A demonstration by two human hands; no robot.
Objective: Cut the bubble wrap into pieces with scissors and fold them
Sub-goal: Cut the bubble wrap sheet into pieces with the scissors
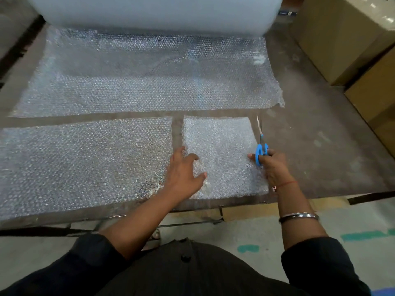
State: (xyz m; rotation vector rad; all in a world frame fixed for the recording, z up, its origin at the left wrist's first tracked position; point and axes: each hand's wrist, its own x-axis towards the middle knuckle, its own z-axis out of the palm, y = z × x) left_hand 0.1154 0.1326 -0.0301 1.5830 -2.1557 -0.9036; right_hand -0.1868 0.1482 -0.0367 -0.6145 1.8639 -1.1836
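Observation:
A small cut piece of bubble wrap point(222, 146) lies near the table's front edge. My left hand point(183, 174) rests on its left side with fingers spread. My right hand point(271, 165) grips blue-handled scissors point(261, 146) at the piece's right edge, blades closed and pointing away from me. A wider cut piece point(85, 165) lies to the left. Behind both, the uncut sheet point(145, 82) runs back to the big roll point(154, 13).
The brown table point(320, 146) has bare surface to the right of the scissors. Cardboard boxes point(346, 39) stand at the right rear. The table's front edge point(235, 204) is close to my body, with the floor below.

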